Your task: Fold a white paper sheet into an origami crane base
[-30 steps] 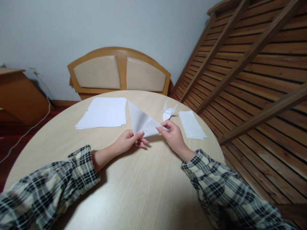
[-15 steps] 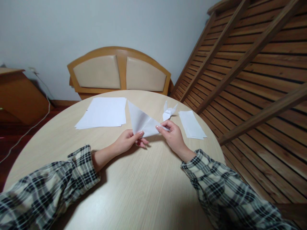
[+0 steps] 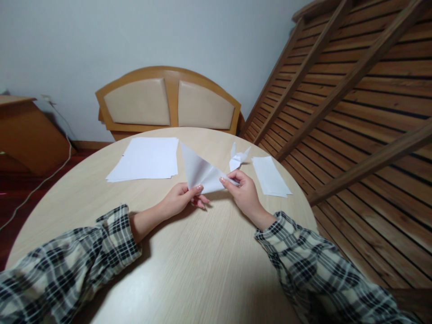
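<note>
A sheet of white paper, folded into a triangle, is held between my two hands above the table. My left hand pinches its lower edge, thumb on top and fingers underneath. At the right corner, my right hand grips the paper between thumb and fingers. Just beyond my right hand stands a folded white paper figure with pointed tips, like an origami crane. The underside of the triangle is hidden from me.
The round wooden table bears a stack of white paper at the left and narrow paper strips at the right. Behind it is a padded wooden headboard. A slatted wooden frame leans along the right side.
</note>
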The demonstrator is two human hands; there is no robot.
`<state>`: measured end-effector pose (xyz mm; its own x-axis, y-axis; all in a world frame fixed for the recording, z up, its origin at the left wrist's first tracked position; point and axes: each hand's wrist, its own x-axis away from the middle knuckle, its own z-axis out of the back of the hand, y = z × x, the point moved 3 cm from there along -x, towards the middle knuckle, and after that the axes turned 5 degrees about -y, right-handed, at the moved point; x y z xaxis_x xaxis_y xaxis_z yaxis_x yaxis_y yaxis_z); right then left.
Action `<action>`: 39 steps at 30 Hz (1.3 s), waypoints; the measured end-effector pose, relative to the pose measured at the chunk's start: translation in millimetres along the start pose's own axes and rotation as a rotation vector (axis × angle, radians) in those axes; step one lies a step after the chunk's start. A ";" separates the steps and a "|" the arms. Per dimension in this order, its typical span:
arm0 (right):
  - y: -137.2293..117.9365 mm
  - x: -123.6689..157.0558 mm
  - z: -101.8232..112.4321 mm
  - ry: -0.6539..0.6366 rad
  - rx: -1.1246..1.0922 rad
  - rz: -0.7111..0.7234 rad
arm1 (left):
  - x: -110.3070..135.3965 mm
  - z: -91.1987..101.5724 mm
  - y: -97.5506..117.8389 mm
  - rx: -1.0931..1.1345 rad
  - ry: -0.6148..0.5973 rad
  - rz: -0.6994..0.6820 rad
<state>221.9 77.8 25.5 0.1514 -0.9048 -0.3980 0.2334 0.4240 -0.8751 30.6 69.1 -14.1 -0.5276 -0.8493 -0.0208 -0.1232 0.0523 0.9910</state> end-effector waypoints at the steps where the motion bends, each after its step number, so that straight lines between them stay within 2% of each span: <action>1: 0.0 0.1 -0.1 0.003 0.004 0.000 | -0.1 0.2 -0.4 0.002 -0.003 -0.003; 8: 2.0 0.5 -2.6 0.006 -0.026 0.002 | -0.4 1.5 0.0 -0.031 0.015 -0.006; 11: 6.5 -0.3 -5.5 0.021 -0.207 -0.024 | -0.7 2.7 1.0 -0.055 0.030 -0.009; 15: 16.5 -0.1 -11.2 0.031 -0.466 -0.146 | -1.7 5.4 1.3 -0.049 0.061 -0.028; 18: 19.8 3.3 -20.8 -0.114 -0.567 -0.238 | -2.6 6.4 1.3 -0.021 0.069 -0.054; 21: 19.0 10.0 -33.9 -0.344 -0.481 -0.294 | -3.4 5.0 1.0 0.006 0.034 -0.058; 24: 18.2 15.6 -43.1 -0.438 -0.380 -0.291 | -4.2 0.9 1.4 0.018 -0.066 -0.057; 27: 18.9 18.2 -47.2 -0.447 -0.285 -0.288 | -4.6 -2.1 2.4 -0.026 -0.131 -0.060; 33: 21.2 19.8 -45.3 -0.382 -0.179 -0.330 | -5.0 -0.7 2.5 -0.166 -0.124 -0.069; 39: 25.5 20.6 -46.4 -0.353 -0.177 -0.383 | -4.9 -1.2 1.5 -0.140 -0.134 -0.070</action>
<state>186.4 68.1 -17.7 0.4074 -0.9120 0.0478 0.1749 0.0265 -0.9842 34.0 72.7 -12.4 -0.6304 -0.7701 -0.0982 -0.0501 -0.0858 0.9950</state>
